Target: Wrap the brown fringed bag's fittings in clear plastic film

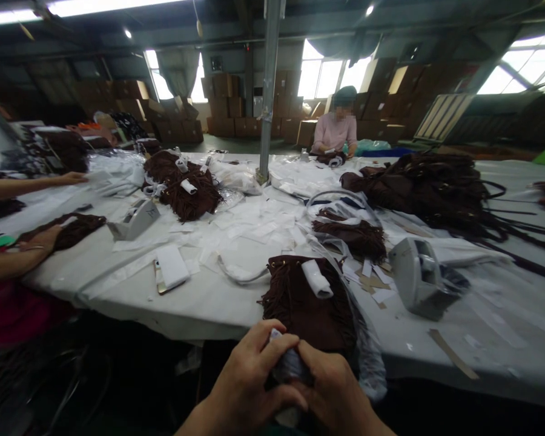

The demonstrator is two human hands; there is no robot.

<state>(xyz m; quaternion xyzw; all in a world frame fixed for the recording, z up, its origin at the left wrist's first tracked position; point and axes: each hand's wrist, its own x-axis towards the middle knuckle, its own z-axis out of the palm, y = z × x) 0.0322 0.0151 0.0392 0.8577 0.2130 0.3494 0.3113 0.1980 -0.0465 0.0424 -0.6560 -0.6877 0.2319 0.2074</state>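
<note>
As seen on the white table (pixel 211 306), noted one brown fringed bag (pixel 293 300) lying at the near edge; observed left hand (pixel 249 370) and right hand (pixel 335 383) close together, clamped on a small greyish bundle (pixel 292 367) at the bag's near end.

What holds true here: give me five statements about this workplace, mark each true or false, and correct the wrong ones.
1. The left hand and right hand both grip a greyish bundle. True.
2. The white roll lies under the brown fringed bag. False: it lies on top.
3. The nearer grey tape dispenser stands left of that bag. False: it stands to the right.
4. The person across the table wears a pink top. True.
5. Cardboard boxes are stacked in the background. True.
</note>
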